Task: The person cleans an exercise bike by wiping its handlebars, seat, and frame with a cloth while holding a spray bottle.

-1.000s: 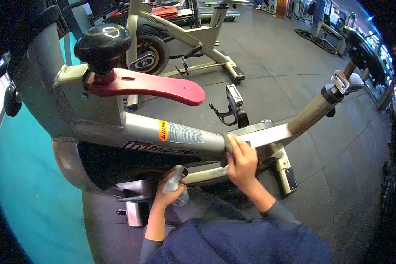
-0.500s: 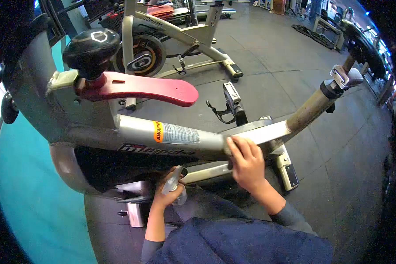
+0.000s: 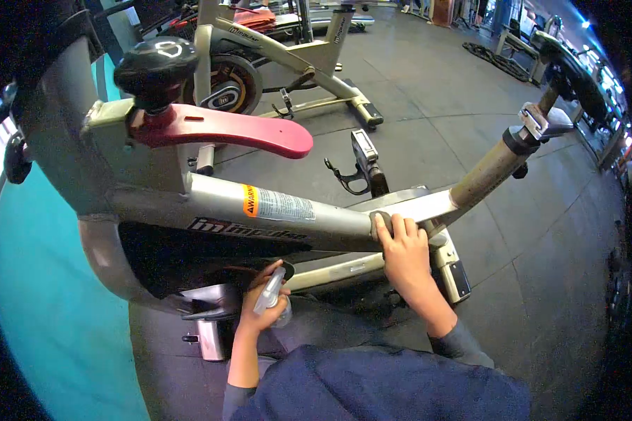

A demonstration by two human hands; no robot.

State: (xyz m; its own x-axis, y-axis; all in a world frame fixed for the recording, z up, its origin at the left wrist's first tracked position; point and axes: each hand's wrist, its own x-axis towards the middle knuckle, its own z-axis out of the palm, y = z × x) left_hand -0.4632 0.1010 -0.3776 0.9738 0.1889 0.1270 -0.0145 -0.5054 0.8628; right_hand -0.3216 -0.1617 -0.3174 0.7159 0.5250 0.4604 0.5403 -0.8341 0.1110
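Note:
My left hand (image 3: 263, 305) is closed round a clear spray bottle (image 3: 270, 293) with a pale trigger head, held low beside the bike's dark lower side. My right hand (image 3: 407, 256) presses a dark grey cloth or sponge (image 3: 379, 223), mostly hidden under the fingers, onto the silver tube of an exercise bike (image 3: 344, 226). It sits near the joint where the seat post tube (image 3: 488, 172) rises. An orange and white warning label (image 3: 277, 203) is on the same tube, left of this hand.
A red lever (image 3: 239, 131) and black knob (image 3: 154, 67) stick out above the frame. A pedal (image 3: 364, 151) stands up behind the tube. Another exercise bike (image 3: 281, 45) is at the back, on dark floor tiles (image 3: 428, 77). Teal flooring (image 3: 56, 302) lies at left.
My right hand has slid a little to the right along the tube with the dark cloth or sponge. My left hand still holds the spray bottle. The view has shifted slightly.

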